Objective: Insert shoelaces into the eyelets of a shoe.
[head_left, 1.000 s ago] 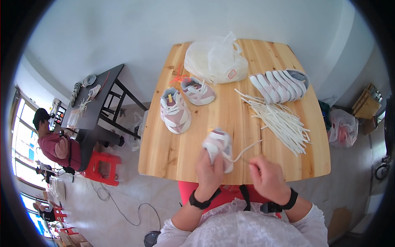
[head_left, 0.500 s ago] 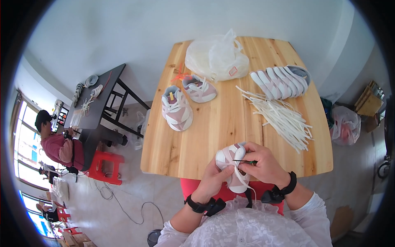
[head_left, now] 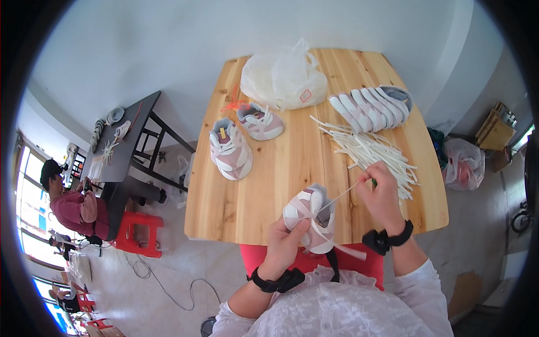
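My left hand is closed around a small pink-and-white shoe upper at the table's near edge, thumb on its front. A flat white lace trails loose from the shoe toward my lap. Above and right of the shoe, my right hand grips a green-handled tool, mostly hidden in the fingers. A thin pale strand runs taut between the shoe opening and that hand; whether it is lace cannot be made out fully. Two similar laced shoes stand at the left of the table.
A loose bundle of white laces lies on the wooden table at right, beside a nested row of shoe uppers. A white plastic bag sits at the back. A person works at a dark table on the left.
My right hand has moved up and right, away from the shoe, with the green-handled tool, and a strand now stretches between them. My left hand still holds the shoe, now turned slightly.
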`<state>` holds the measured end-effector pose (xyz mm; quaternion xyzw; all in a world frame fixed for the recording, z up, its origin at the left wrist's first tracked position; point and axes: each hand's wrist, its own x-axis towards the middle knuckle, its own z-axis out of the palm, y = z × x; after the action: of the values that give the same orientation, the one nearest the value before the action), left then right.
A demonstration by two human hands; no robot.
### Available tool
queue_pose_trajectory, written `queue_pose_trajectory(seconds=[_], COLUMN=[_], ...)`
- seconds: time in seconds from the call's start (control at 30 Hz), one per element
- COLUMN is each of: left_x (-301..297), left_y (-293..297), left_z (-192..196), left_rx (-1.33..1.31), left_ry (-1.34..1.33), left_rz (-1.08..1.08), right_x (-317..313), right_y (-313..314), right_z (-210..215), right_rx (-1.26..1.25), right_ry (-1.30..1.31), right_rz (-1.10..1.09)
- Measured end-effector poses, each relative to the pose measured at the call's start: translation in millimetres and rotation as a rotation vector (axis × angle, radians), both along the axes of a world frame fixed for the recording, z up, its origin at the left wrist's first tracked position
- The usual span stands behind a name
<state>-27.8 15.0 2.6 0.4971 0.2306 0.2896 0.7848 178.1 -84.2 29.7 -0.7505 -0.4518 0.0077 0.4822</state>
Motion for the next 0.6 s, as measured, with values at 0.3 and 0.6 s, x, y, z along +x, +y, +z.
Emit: queue_pose_trajectory(seconds=[0.3,0.6], left_x=[4,1], left_y=[4,12], left_z=[-1,-4], left_rx=[-0.071,-0.016], left_ry=[0.004,0.027], left_rz=[-0.102,-0.096], right_x=[-40,-37], right_y=[4,15], right_z=[26,13], right_rx=[-0.095,-0.129], right_ry=[0.038,0.142], right_rz=[0.335,0.489])
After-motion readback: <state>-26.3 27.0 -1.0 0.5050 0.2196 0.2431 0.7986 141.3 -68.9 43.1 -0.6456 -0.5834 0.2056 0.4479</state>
